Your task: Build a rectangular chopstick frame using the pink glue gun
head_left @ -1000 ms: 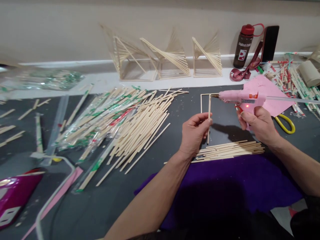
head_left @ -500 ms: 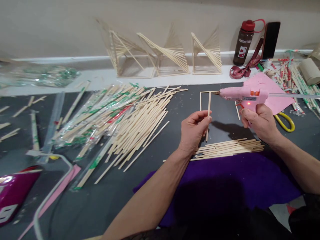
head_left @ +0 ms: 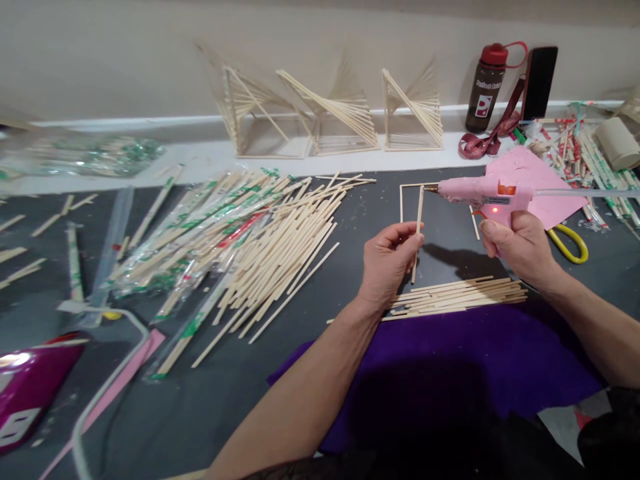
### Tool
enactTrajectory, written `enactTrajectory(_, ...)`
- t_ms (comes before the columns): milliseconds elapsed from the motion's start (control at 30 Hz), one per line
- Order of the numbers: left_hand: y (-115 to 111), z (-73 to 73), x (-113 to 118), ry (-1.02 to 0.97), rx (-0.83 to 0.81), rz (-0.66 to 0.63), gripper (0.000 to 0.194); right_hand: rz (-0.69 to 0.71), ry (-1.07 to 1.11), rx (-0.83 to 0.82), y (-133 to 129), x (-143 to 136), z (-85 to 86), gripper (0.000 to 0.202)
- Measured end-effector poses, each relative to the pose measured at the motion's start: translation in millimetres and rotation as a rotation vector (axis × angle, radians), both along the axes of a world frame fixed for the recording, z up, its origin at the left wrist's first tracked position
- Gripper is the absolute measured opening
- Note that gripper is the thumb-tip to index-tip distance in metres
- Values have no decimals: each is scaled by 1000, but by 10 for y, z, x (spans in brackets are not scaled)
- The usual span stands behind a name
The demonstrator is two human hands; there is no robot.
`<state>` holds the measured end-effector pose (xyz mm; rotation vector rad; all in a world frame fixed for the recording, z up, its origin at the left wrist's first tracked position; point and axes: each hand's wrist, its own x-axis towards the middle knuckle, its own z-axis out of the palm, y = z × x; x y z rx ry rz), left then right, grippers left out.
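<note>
My left hand [head_left: 393,261] pinches a thin wooden chopstick [head_left: 419,212] that stands nearly upright. In my right hand [head_left: 523,243] is a pink hot glue gun [head_left: 485,190], its small light glowing red. The gun's metal nozzle points left and is at the chopstick's top end; whether glue is coming out is too small to tell. Behind the held chopstick, an angular frame of joined chopsticks [head_left: 401,200] lies on the dark table. Below my hands is a small pile of bare chopsticks [head_left: 460,297], beside a purple cloth [head_left: 440,360].
Many loose chopsticks [head_left: 285,260] and wrapped ones [head_left: 190,227] spread over the left. Twisted chopstick structures [head_left: 345,120] stand along the wall with a bottle [head_left: 485,93] and a phone [head_left: 540,83]. Yellow-handled scissors [head_left: 570,243] lie right; a white cord [head_left: 95,400] runs lower left.
Almost nothing differs. The view has shifted very slightly, while the glue gun's nozzle stays at the top of the held chopstick.
</note>
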<state>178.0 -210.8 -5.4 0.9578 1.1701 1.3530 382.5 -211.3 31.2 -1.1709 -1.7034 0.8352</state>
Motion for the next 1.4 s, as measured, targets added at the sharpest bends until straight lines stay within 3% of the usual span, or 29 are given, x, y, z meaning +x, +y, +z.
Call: enactTrajectory(1400,-13,15,0,36,14,-13,22,-1,-70,15,-6,60,5,50)
